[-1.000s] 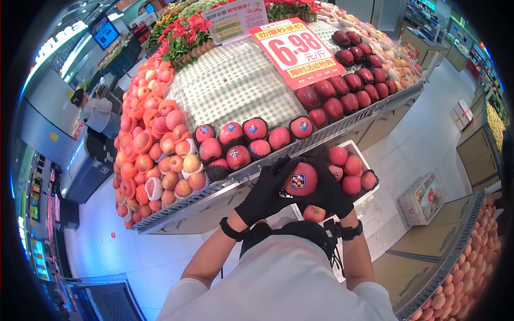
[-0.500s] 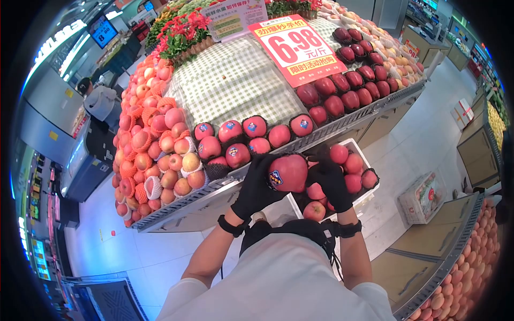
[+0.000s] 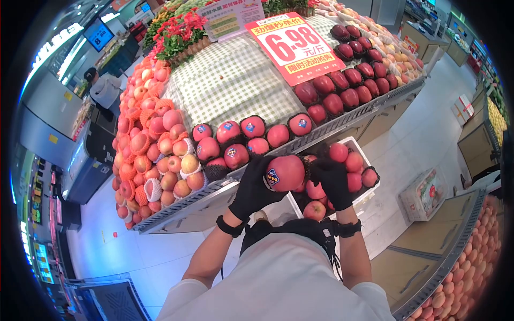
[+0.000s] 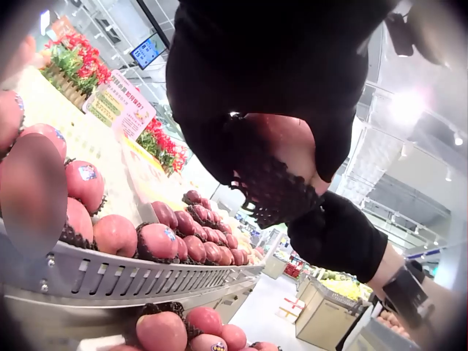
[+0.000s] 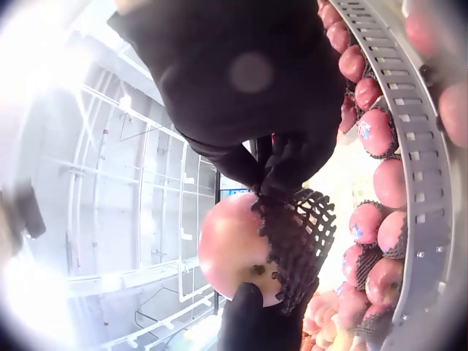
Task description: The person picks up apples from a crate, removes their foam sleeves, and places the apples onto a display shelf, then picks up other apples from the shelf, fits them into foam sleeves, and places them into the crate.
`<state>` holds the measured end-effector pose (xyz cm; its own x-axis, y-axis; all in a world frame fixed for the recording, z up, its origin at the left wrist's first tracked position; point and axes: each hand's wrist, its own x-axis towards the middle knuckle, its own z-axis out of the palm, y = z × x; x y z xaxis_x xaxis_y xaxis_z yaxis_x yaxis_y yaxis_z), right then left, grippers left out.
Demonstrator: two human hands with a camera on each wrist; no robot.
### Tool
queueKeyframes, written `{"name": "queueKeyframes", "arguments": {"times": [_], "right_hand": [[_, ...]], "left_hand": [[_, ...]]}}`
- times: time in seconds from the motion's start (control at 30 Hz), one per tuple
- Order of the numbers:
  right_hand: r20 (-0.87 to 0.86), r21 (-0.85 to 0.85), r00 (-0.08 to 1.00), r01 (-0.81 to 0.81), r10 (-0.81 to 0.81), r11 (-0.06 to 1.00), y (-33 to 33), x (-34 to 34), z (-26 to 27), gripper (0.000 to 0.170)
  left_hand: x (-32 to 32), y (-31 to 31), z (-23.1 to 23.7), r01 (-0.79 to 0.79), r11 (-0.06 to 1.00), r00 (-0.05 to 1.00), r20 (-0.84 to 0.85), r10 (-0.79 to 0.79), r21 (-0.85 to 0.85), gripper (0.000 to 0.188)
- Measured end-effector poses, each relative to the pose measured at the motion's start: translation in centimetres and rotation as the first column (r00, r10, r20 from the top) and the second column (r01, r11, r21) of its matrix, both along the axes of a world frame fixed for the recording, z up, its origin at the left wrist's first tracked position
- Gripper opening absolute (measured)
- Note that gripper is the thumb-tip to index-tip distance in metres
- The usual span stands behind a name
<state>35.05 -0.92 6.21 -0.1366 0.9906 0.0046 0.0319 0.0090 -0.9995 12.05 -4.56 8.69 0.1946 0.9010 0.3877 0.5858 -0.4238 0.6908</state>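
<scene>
My black-gloved left hand (image 3: pixel 249 188) grips a large red apple (image 3: pixel 289 173) over the white crate, its blue sticker facing left. A black foam net (image 5: pixel 296 245) covers one side of this apple, leaving its blossom end bare in the right wrist view. My right hand (image 3: pixel 333 183), also gloved in black, pinches the edge of the net between thumb and fingers. In the left wrist view the net (image 4: pixel 267 189) hangs below the left palm, with the right hand (image 4: pixel 338 238) right at its edge.
The white crate (image 3: pixel 366 154) of red apples stands below my hands. Ahead, a sloped display holds netted red apples (image 3: pixel 253 126), darker apples (image 3: pixel 349 99) and a price sign (image 3: pixel 296 50) behind a grey slotted rail (image 3: pixel 225 184). A packed box (image 3: pixel 420 195) sits on the floor at right.
Both hands were around the apple at first. It has since turned so its sticker faces left, and my right hand has shifted right to pinch the net.
</scene>
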Motion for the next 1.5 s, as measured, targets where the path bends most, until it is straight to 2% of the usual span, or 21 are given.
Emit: {"name": "queueKeyframes", "arguments": {"times": [0.07,0.17,0.27,0.37,0.47,0.57,0.63,0.7,0.77,0.83,0.9,0.97,1.0,1.07,1.17,1.27,1.37,1.47,1.5], "right_hand": [[0.013,-0.062,0.996,0.085,-0.084,0.994,-0.2,-0.6,0.0,0.015],[0.072,-0.031,0.987,0.148,-0.145,0.989,-0.4,-1.0,-0.4,0.014],[0.016,-0.017,0.979,0.201,-0.201,0.979,-0.2,-0.2,-0.9,0.014],[0.1,0.064,0.96,0.256,-0.261,0.965,0.6,0.2,-2.4,0.014],[0.221,0.045,0.948,0.223,-0.228,0.974,-0.5,0.0,-1.7,0.017],[0.219,0.166,0.965,0.107,-0.142,0.98,-2.1,-1.8,0.8,0.022],[0.078,0.146,0.992,0.084,-0.096,0.986,-2.6,-3.2,2.1,0.023],[0.027,0.15,0.999,0.02,-0.024,0.988,-2.3,-3.3,2.0,0.03],[0.066,0.166,0.995,-0.086,0.076,0.982,-1.4,-2.3,0.7,0.042],[0.197,0.147,0.968,-0.186,0.156,0.971,-1.3,-1.4,0.2,0.063],[0.233,0.14,0.948,-0.253,0.217,0.957,-1.7,-1.3,0.9,0.083],[0.171,0.161,0.95,-0.287,0.259,0.944,-2.3,-1.7,2.2,0.101],[0.335,0.299,0.92,-0.31,0.205,0.902,-2.3,-2.0,2.0,0.104],[0.6,0.527,0.8,-0.405,0.011,0.747,-2.0,-2.9,1.4,0.109],[0.724,0.364,0.69,-0.414,0.027,0.834,-2.4,-4.4,1.7,0.11],[0.581,0.42,0.813,-0.343,0.042,0.84,-1.6,-4.7,0.6,0.099],[0.314,0.454,0.935,-0.302,0.167,0.838,-1.0,-4.2,1.4,0.083],[0.154,0.206,0.944,-0.32,0.292,0.925,-0.1,-3.8,0.5,0.074],[0.179,0.171,0.938,-0.327,0.297,0.929,-0.5,-4.2,2.4,0.066]], "left_hand": [[-0.2,0.0,-0.5,-0.033,0.999,0.991,-0.128,0.032,0.001,0.079],[-0.1,-0.1,-0.7,-0.035,0.998,0.989,-0.145,0.028,-0.046,0.079],[-0.2,-0.2,-1.3,-0.052,0.998,0.987,-0.151,0.048,-0.022,0.08],[-0.1,-0.2,-1.6,-0.064,0.998,0.99,-0.124,0.063,-0.011,0.082],[-0.6,-0.1,-2.3,-0.056,0.996,0.991,-0.122,0.047,-0.069,0.081],[-0.2,-0.4,-1.8,-0.072,0.995,0.991,-0.116,0.063,-0.07,0.08],[0.0,-0.5,-1.6,-0.082,0.996,0.99,-0.115,0.077,-0.043,0.081],[0.0,-0.4,-1.4,-0.089,0.996,0.991,-0.105,0.086,-0.024,0.081],[-0.4,-0.4,-1.1,-0.094,0.995,0.992,-0.09,0.092,-0.021,0.081],[-0.9,-0.3,-1.0,-0.086,0.996,0.989,-0.116,0.086,0.006,0.085],[-0.9,-0.5,-0.9,-0.072,0.997,0.992,-0.103,0.073,0.011,0.084],[-0.7,-0.5,-0.6,-0.051,0.999,0.997,-0.056,0.051,0.0,0.077],[-0.6,-0.5,-0.5,-0.036,0.999,0.997,-0.062,0.036,0.0,0.077],[-0.5,-0.3,-0.4,-0.003,1.0,0.997,-0.074,0.003,0.004,0.076],[-0.4,-0.2,-0.5,0.016,1.0,1.0,-0.027,-0.016,-0.017,0.076],[-0.5,-0.4,-0.2,0.025,0.999,1.0,-0.017,-0.026,-0.029,0.08],[-0.9,-1.2,0.4,0.085,0.942,0.942,0.335,0.031,-0.324,0.077],[-2.3,-1.4,-1.0,0.222,0.955,0.908,0.399,-0.13,-0.196,0.071],[-2.5,-1.4,-1.4,0.209,0.967,0.934,0.323,-0.153,-0.145,0.065]]}}
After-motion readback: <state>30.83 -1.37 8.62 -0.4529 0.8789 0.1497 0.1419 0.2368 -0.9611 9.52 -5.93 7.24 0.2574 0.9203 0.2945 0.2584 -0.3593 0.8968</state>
